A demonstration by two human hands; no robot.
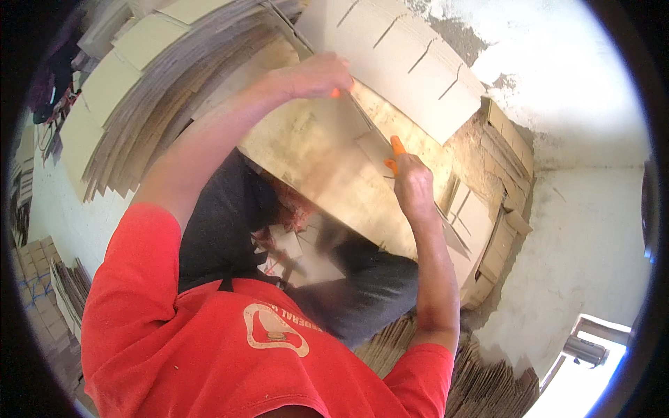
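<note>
A long slotted cardboard strip (373, 139) runs slantwise over the board, partly blurred. My left hand (320, 75) is closed on its far part, fingers curled, with small orange bits at the fingertips. Nearer to me on the right, my right hand (413, 182) is closed at the same strip. Bright orange pieces (397, 145) stick out from its fingers; they may be finger covers, but I cannot tell. Beneath both hands lies a pale, stained board (300, 153) above my legs.
Slotted cardboard sheets (390, 56) lie stacked at the board's far side. A tall, fanned stack of cardboard (139, 104) stands at the left. More cardboard pieces (474, 209) sit at the right against the white wall (578, 230). Below right are upright cardboard sheets (488, 383).
</note>
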